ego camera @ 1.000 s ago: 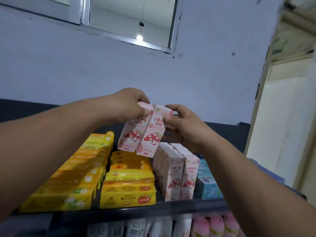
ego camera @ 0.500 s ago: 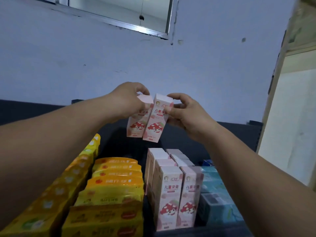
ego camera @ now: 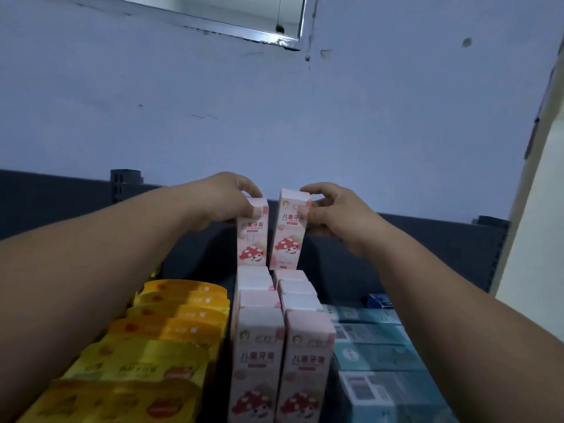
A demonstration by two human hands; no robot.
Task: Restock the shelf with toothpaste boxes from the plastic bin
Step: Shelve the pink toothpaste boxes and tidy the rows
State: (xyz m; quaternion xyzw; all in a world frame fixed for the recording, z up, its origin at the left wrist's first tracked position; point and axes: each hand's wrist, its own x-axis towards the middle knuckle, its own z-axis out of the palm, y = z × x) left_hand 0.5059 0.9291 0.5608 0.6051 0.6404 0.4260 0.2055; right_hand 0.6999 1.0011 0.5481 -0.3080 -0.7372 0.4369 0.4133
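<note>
Two pink toothpaste boxes with a red mushroom picture are held upright at the back of the dark shelf point(ego camera: 345, 270). My left hand point(ego camera: 222, 199) grips the top of the left pink box point(ego camera: 252, 239). My right hand point(ego camera: 329, 212) grips the top of the right pink box point(ego camera: 288, 239), which tilts slightly. Both boxes sit just behind two rows of standing pink boxes point(ego camera: 280, 340) that run toward me. Their bottoms are hidden by those rows. The plastic bin is out of view.
Yellow and orange toothpaste boxes point(ego camera: 164, 340) lie stacked to the left of the pink rows. Teal boxes point(ego camera: 375, 358) lie stacked to the right. A blue-grey wall point(ego camera: 366, 117) rises behind the shelf, with a window frame point(ego camera: 244, 29) above and a doorway edge at the right.
Both hands have carried the two pink boxes down and back, from tilted in the air to nearly upright behind the pink rows. The camera has moved closer over the shelf.
</note>
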